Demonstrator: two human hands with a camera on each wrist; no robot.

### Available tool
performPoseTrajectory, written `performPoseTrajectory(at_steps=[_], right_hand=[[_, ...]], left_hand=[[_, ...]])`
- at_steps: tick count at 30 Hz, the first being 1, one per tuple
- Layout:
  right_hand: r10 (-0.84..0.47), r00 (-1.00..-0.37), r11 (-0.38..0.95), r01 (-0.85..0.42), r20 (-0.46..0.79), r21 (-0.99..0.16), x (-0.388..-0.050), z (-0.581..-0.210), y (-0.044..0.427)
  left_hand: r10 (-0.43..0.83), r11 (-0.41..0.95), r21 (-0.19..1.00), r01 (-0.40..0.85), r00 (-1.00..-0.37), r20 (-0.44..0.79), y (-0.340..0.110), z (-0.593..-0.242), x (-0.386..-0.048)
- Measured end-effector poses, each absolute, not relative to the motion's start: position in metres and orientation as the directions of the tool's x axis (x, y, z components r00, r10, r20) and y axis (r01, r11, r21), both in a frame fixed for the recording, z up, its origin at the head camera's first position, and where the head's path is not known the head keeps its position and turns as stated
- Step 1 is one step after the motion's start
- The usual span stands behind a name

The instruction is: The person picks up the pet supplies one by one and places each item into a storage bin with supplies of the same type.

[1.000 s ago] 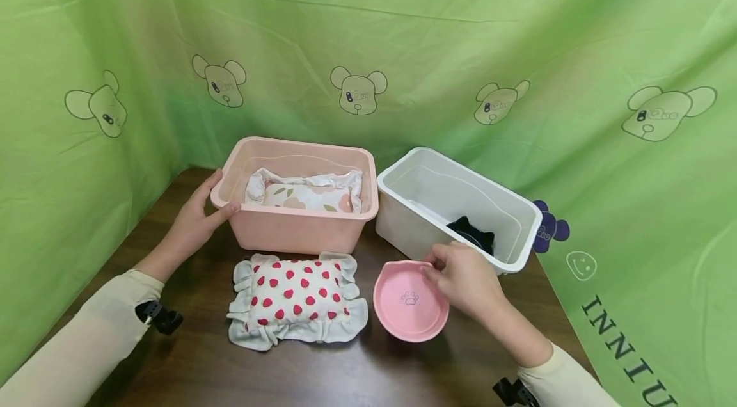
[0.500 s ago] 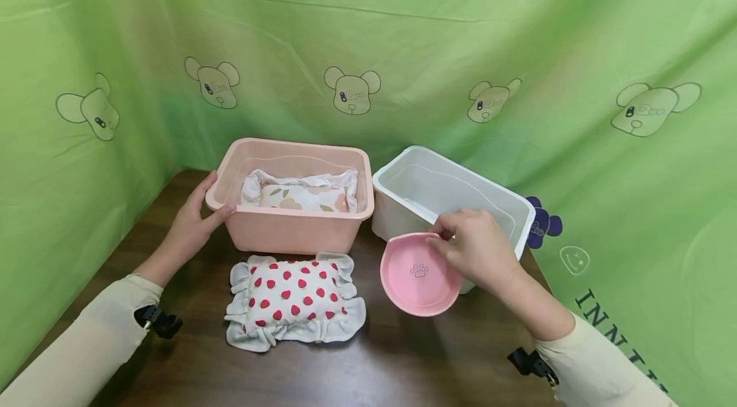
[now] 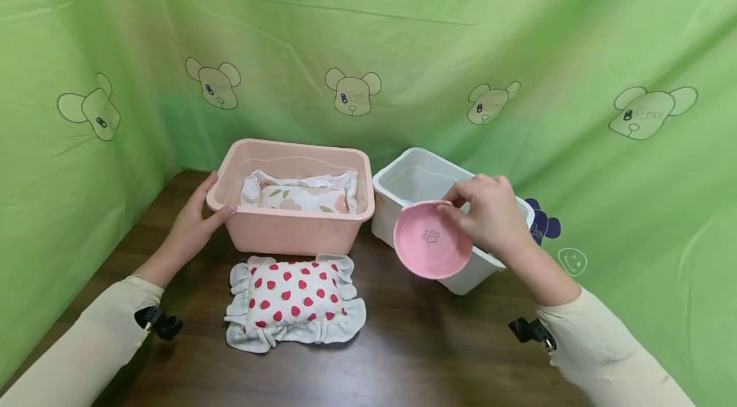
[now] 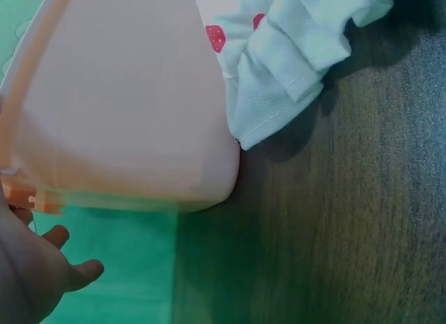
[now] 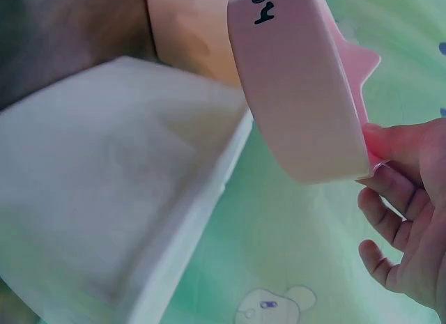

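My right hand [image 3: 489, 215] pinches the rim of a round pink bowl [image 3: 433, 240] with a paw print inside, tilted in front of the white bin [image 3: 397, 215]. In the right wrist view the thumb and forefinger of the right hand [image 5: 411, 205] hold the edge of the bowl [image 5: 300, 94]. My left hand [image 3: 196, 221] grips the left rim of the pink bin [image 3: 293, 231], thumb over the front edge. A floral cushion [image 3: 305, 198] lies inside that bin. In the left wrist view the left hand [image 4: 35, 261] is at the corner of the bin [image 4: 125, 101].
A strawberry-print cushion [image 3: 296, 295] with ruffled edges lies on the brown table [image 3: 403, 362] in front of the pink bin. A green curtain [image 3: 414, 23] with bear heads hangs behind and at both sides. The two bins stand close together.
My right hand has lifted the pink bowl off the table, up and to the right, before the white bin. The black thing in that bin is now hidden. The left hand keeps its grip.
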State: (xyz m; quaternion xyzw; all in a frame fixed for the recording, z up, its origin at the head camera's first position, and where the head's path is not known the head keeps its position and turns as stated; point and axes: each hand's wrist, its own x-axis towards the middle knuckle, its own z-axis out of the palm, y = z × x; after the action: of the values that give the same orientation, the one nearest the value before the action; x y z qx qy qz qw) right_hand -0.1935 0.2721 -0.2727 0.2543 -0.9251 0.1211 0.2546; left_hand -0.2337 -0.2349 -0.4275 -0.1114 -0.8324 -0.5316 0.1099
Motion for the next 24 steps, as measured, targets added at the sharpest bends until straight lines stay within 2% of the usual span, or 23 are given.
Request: performPoseTrajectory(at_steps=[7, 24], right_hand=[[-0.376, -0.767, 0.876, -0.477, 0.520, -0.070, -0.211, -0.247, 0.276], [-0.407, -0.730, 0.874, -0.487, 0.549, 0.001, -0.270, -0.224, 0.292]], left_hand=[[0.067, 0.403, 0.857, 0.321, -0.944, 0.323, -0.234, -0.430, -0.235], [0.059, 0.375, 0.870, 0.319, -0.945, 0.321, -0.234, -0.433, -0.237]])
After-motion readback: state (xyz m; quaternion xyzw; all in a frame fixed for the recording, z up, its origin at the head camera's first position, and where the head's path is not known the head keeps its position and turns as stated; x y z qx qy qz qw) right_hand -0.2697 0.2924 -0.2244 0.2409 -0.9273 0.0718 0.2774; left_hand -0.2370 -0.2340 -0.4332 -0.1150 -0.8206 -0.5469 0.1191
